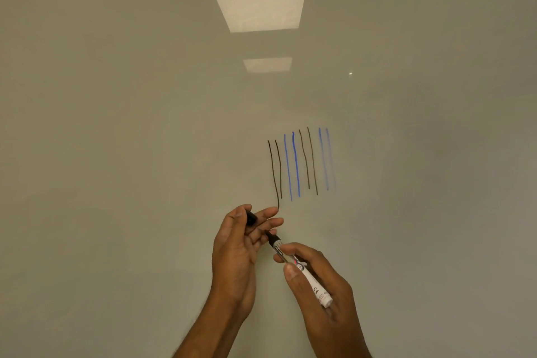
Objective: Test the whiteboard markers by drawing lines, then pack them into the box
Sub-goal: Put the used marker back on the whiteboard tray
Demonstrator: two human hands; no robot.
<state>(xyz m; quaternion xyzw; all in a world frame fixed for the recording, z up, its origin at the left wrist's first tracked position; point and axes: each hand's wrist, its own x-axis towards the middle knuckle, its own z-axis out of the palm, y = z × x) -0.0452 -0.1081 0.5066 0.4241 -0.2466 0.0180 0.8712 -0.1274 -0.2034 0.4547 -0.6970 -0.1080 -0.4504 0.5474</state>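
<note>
Eight lines (296, 166) in black and blue pairs stand on the whiteboard (145, 154). Just below them the right hand (319, 279) grips an uncapped marker (302, 270) and the left hand (241, 244) pinches the cap (251, 218) — recapping looks next. Packing is not yet done — no box shows.

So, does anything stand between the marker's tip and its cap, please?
Nothing visible does, apart from the left hand itself: it pinches the cap up-left of the tip of the marker, which the right hand grips.
</note>
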